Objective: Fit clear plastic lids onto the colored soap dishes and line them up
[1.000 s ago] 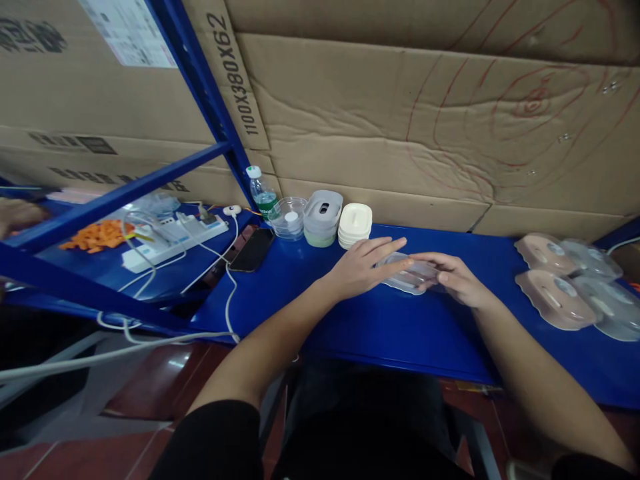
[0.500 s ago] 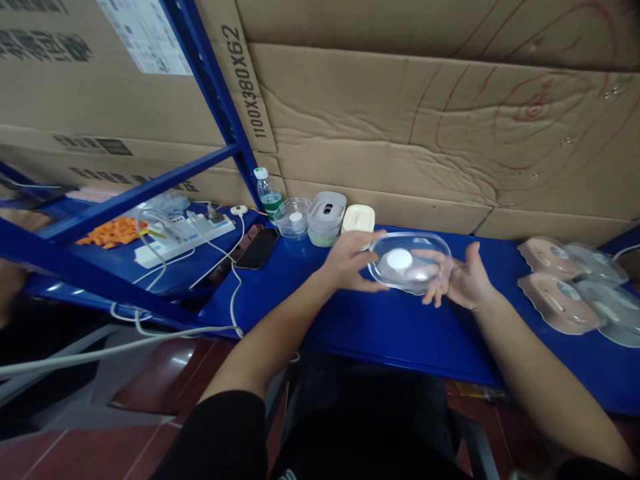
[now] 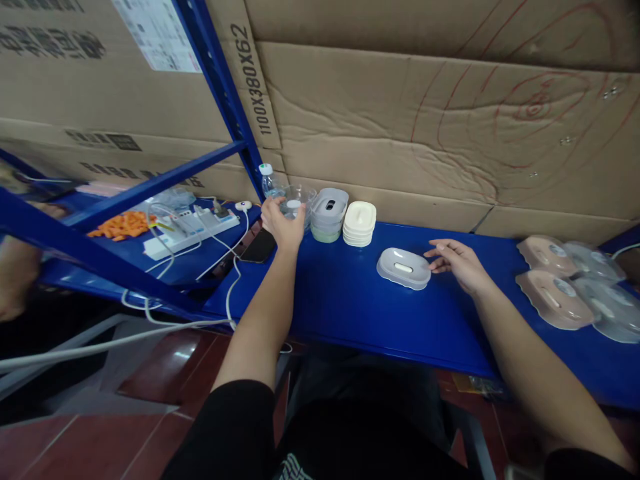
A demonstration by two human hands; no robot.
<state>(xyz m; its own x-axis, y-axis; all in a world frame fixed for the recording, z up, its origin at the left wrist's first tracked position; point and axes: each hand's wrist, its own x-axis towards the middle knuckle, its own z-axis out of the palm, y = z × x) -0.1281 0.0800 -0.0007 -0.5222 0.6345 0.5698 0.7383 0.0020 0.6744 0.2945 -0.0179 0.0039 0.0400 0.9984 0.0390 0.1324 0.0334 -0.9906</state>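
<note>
My left hand [image 3: 285,223] reaches to the back of the blue table, its thumb and fingers around the rim of a clear plastic cover [image 3: 299,193] at the stack of clear covers beside the bottle. How many covers it grips is hard to see. On the table in front of me lies a pale grey dish [image 3: 390,270] with a wavy rim and a small cream oval piece [image 3: 403,268] in its middle. My right hand [image 3: 460,263] is open just right of this dish, fingertips close to its edge and holding nothing.
Stacked grey and green containers [image 3: 329,213] and cream lids [image 3: 359,223] stand along the cardboard wall. A bottle [image 3: 267,179] and a phone [image 3: 257,247] are at left. Pink covered dishes [image 3: 555,300] sit at right. Beyond the blue frame lies a power strip [image 3: 187,233].
My left hand has moved left from the middle of the table to the clear stack, taking the clear cover there. The grey dish shows uncovered. My right hand stays near it, fingers now pointing left.
</note>
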